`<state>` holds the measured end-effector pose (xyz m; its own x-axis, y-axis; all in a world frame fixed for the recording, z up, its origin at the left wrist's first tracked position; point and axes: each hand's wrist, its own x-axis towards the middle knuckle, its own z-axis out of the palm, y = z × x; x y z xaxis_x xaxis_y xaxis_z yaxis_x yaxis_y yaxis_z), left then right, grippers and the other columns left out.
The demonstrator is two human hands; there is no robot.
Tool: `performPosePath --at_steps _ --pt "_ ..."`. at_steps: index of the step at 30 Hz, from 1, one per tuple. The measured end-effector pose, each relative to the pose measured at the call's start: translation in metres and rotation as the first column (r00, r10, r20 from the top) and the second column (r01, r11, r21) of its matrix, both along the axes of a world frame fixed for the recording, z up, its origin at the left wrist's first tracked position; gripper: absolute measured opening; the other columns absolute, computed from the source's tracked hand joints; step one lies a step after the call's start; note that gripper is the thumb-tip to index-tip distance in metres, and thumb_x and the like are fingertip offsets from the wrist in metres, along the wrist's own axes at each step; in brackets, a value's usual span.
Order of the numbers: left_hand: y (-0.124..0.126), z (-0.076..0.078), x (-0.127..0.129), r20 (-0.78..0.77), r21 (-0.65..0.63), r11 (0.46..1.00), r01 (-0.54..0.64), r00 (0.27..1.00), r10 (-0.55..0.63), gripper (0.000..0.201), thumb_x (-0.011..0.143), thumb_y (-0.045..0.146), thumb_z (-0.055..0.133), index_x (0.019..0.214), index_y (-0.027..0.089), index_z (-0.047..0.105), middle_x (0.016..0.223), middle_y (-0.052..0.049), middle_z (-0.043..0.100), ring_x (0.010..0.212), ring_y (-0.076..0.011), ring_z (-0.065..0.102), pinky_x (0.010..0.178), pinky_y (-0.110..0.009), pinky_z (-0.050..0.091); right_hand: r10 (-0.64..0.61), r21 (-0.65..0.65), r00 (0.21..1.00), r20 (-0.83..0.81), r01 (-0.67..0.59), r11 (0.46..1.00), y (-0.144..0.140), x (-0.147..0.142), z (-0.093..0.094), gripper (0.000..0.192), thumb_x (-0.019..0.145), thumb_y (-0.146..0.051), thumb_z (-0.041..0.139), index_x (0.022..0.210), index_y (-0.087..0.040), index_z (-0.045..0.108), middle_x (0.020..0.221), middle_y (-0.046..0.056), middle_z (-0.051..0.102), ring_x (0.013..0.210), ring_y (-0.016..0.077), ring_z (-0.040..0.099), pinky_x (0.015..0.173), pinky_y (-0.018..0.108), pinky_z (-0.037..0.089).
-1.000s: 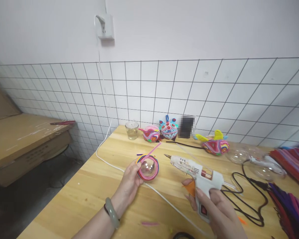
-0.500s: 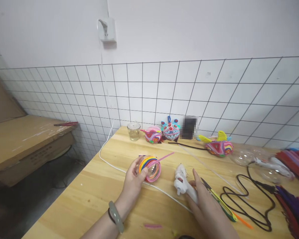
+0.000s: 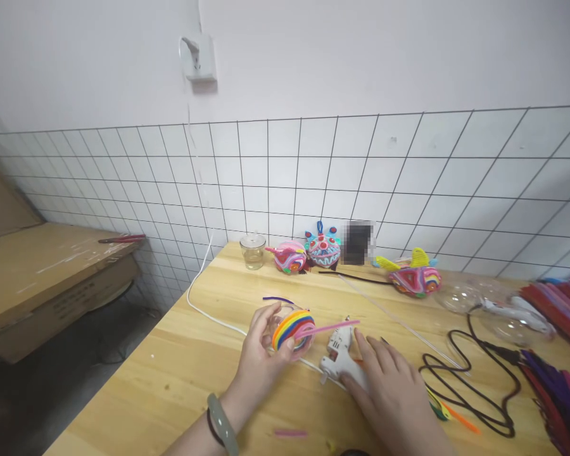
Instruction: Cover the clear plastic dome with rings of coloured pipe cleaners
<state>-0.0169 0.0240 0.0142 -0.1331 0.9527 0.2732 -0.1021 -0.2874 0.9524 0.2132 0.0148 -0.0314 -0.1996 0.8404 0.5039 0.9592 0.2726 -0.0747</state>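
Note:
My left hand (image 3: 261,345) grips a clear plastic ball (image 3: 276,320) partly covered with rainbow rows of pipe cleaner. From the ball a loose pink pipe cleaner (image 3: 335,327) sticks out to the right, passing above the glue gun. The white glue gun (image 3: 339,354) lies on the wooden table, its nozzle pointing away from me. Over its handle, my right hand (image 3: 384,380) is open with fingers stretched out, the thumb beside or touching the handle. A yellow-green cutter (image 3: 437,405) lies mostly hidden beneath that hand.
Along the wall stand a glass cup (image 3: 253,251), a pink fish craft (image 3: 289,257), a blue monster craft (image 3: 323,250) and a winged fish craft (image 3: 414,278). To the right lie clear plastic balls (image 3: 460,296), a coiled black cord (image 3: 470,386) and pipe cleaner bundles (image 3: 558,310). A white cable (image 3: 213,320) crosses the table.
My right hand has loosened from the glue gun, its fingers now spread. The gun has shifted slightly left. My left hand has moved slightly right and turned the ball.

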Motion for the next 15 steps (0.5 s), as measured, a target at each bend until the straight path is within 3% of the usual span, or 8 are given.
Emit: performPosePath --at_steps 3,6,8,11,15 --pt "-0.005 0.002 0.002 -0.081 0.008 1.0 0.013 0.997 -0.012 0.049 0.069 0.026 0.073 0.116 0.022 0.061 0.12 -0.012 0.055 0.109 -0.0303 0.057 0.092 -0.042 0.049 0.115 -0.038 0.959 -0.258 -0.129 0.991 -0.006 -0.003 0.013 0.053 0.083 -0.039 0.06 0.13 -0.019 0.051 0.125 0.017 0.064 0.119 0.0368 0.057 0.093 0.052 0.049" --pt "-0.008 0.0 0.004 -0.218 0.04 0.998 0.047 0.975 -0.037 0.053 0.066 0.015 0.072 0.117 0.024 0.062 0.121 -0.012 0.055 0.11 -0.0311 0.056 0.095 -0.045 0.046 0.188 -0.122 0.779 -0.598 -0.32 0.939 -0.018 -0.005 0.027 0.046 0.091 -0.035 0.054 0.135 -0.022 0.046 0.122 0.01 0.068 0.113 0.0245 0.064 0.087 0.032 0.057" --pt "-0.01 -0.002 0.006 -0.277 0.06 0.996 0.059 0.96 -0.04 0.055 0.064 0.011 0.071 0.117 0.025 0.063 0.121 -0.012 0.056 0.112 -0.032 0.055 0.095 -0.045 0.046 0.228 -0.056 0.683 -0.694 -0.367 0.928 -0.026 -0.008 0.037 0.033 0.093 -0.03 0.052 0.126 -0.025 0.053 0.113 0.006 0.072 0.103 0.0205 0.069 0.082 0.025 0.058" --pt "-0.01 -0.005 0.007 -0.31 0.07 0.996 0.059 0.95 -0.034 0.056 0.064 0.01 0.07 0.117 0.025 0.062 0.119 -0.011 0.056 0.113 -0.0323 0.054 0.095 -0.045 0.046 0.4 0.114 0.651 -0.645 -0.436 0.893 -0.033 -0.012 0.053 0.02 0.091 -0.019 0.055 0.107 -0.029 0.062 0.097 0.002 0.075 0.09 0.0174 0.072 0.077 0.022 0.058" --pt "-0.009 -0.006 0.006 -0.25 0.045 0.997 0.056 0.967 -0.043 0.056 0.066 0.013 0.072 0.12 0.025 0.059 0.122 -0.011 0.055 0.114 -0.0312 0.054 0.1 -0.047 0.042 0.617 0.23 0.664 -0.423 -0.58 0.782 -0.032 -0.018 0.065 0.03 0.086 -0.01 0.055 0.11 -0.028 0.061 0.093 0.003 0.076 0.087 0.0174 0.071 0.08 0.025 0.058"
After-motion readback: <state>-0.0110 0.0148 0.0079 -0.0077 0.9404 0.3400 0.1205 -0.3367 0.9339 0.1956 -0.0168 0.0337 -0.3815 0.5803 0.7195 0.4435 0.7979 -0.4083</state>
